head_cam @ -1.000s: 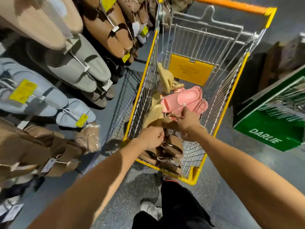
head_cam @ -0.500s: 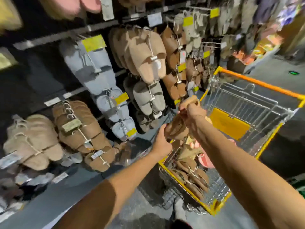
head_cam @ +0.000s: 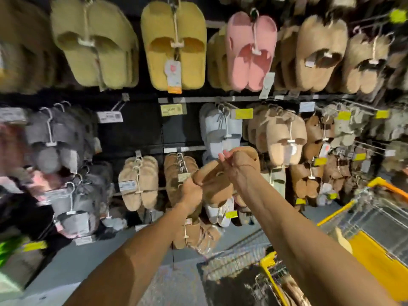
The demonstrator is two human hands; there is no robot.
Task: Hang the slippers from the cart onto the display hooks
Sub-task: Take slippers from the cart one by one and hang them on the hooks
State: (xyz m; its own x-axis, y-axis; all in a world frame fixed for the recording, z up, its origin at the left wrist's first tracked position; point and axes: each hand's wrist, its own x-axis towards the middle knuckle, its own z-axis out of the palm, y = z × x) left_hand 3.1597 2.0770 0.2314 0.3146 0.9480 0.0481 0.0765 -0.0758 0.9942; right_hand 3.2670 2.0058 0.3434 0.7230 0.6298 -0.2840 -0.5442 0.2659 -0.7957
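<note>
The person is holding a brown slipper pair up in front of the display wall, near its middle rows, above the cart at lower right. The left hand is wrapping its fingers around the soles; the right hand is pinching the upper end, where the hanger cannot be made out. Judging from the crowded brown row just behind, the pair could snag a neighbour or miss its hook and drop.
</note>
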